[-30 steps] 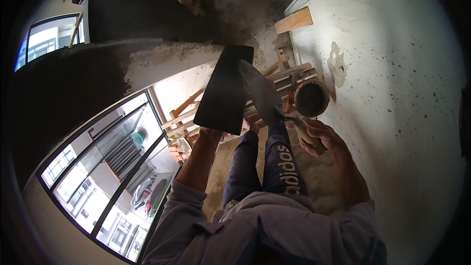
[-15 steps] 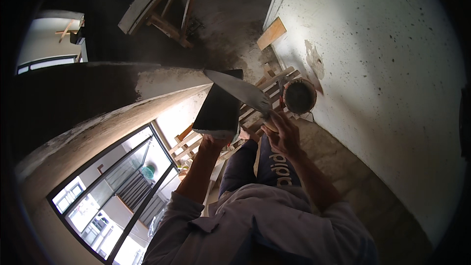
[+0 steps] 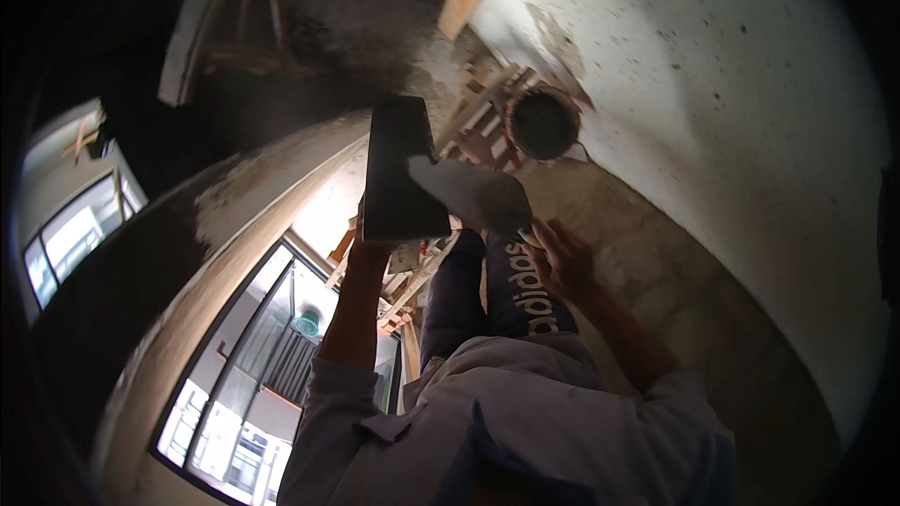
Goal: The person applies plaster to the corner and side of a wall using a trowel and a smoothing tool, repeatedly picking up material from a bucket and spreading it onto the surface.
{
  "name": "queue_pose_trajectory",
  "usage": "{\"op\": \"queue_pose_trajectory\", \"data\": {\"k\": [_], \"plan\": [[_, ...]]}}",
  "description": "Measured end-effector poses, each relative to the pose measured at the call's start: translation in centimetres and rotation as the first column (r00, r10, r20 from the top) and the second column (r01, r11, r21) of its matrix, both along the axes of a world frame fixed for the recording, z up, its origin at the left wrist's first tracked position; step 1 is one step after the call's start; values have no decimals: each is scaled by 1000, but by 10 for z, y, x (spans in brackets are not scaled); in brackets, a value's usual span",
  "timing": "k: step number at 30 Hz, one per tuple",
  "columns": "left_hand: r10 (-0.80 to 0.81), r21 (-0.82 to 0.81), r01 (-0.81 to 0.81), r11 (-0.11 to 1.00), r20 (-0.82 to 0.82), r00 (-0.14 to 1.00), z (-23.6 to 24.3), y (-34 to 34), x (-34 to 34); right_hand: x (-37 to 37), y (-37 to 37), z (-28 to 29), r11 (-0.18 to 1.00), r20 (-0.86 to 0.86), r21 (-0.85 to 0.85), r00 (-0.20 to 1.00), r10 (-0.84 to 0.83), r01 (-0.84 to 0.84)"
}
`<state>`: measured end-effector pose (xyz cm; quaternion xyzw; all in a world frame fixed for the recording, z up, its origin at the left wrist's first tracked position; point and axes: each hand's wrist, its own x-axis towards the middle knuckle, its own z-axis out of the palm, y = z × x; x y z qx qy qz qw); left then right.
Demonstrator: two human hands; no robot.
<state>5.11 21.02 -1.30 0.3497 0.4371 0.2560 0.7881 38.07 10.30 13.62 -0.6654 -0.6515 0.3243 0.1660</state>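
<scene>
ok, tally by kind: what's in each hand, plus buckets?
Dark board (left hand): 1
Trowel (right hand): 1
Bucket (by the wall): 1
Total: 3

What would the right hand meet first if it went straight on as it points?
Leading with its trowel, the right hand would probably meet the dark hawk, which the trowel overlaps in view; depth is unclear.
</scene>
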Motion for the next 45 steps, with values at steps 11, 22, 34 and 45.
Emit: {"op": "queue_pose_trajectory", "data": {"k": [11,22,34,45], "plan": [[128,-581,-1,814,178,976,-47,-25,91,122,-30,-302,628,422,-576,848,-321,524],[-358,-438,163,884,-412,838,-24,-160,-47,97,66,-419,600,476,-659,869,-136,454],[-496,-77,583,808,-623,605,-26,-170,-12,120,73,-403,646,521,-633,852,-51,426],[-515,-136,575,807,-639,571,-20,-145,1,123,3,-397,655,510,-649,860,-4,388]]}}
